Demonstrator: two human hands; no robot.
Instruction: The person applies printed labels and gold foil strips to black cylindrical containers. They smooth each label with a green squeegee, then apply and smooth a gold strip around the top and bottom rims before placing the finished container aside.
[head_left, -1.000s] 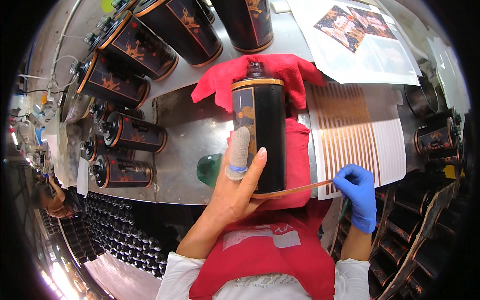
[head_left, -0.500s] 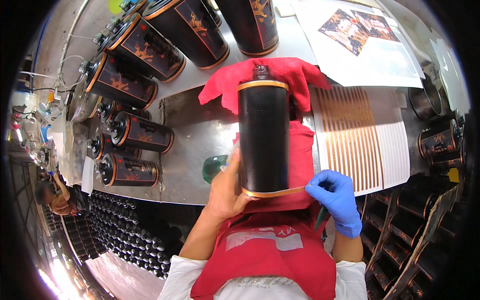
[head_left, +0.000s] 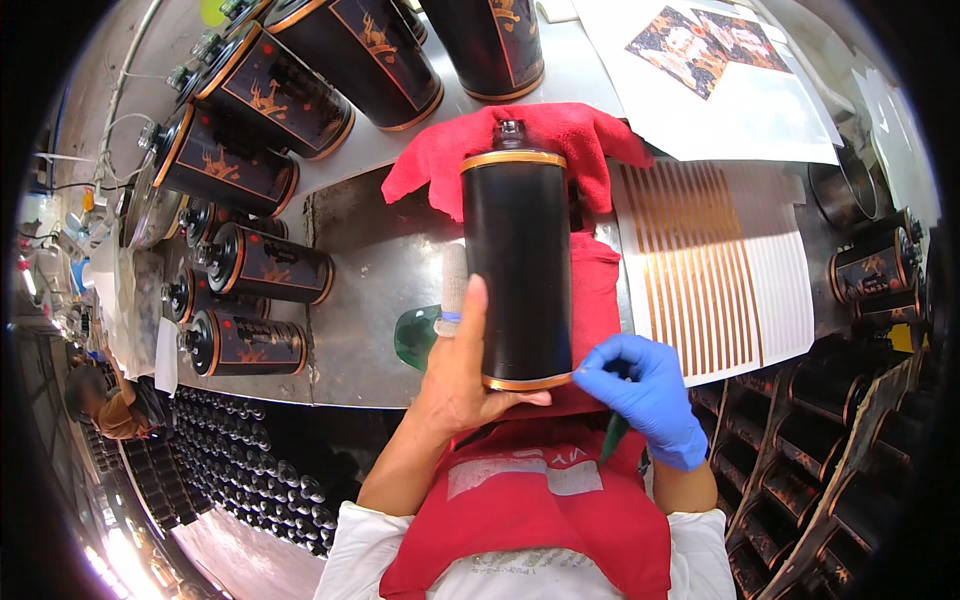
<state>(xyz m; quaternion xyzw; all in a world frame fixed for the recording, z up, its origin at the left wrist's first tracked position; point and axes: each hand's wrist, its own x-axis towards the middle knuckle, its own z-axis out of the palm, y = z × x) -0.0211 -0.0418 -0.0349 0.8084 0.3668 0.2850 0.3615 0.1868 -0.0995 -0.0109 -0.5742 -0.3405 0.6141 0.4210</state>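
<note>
A black cylindrical bottle (head_left: 517, 260) with a gold band near its neck lies neck-away from me on red cloth (head_left: 597, 280). My left hand (head_left: 450, 375) is wrapped round its lower left side, thumb by the base; one finger wears a pale fabric cover with a blue band. Along the base edge runs a thin gold strip (head_left: 530, 383). My right hand (head_left: 645, 395), in a blue glove, is closed at the strip's right end, thumb and forefinger pinched together. A green flat piece (head_left: 614, 436) juts out below the gloved palm.
Decorated black bottles (head_left: 260, 262) stand at left and back. A sheet of gold strips (head_left: 690, 265) lies at right, below white paper (head_left: 750, 115). Another green piece (head_left: 414, 335) lies left of my bottle. Bottle racks (head_left: 800, 440) flank me. Another person (head_left: 112, 410) is far left.
My right hand has come left to the bottle's base, and the stretch of gold strip that stuck out to the right now lies against the edge. My left fingers have shifted on the bottle.
</note>
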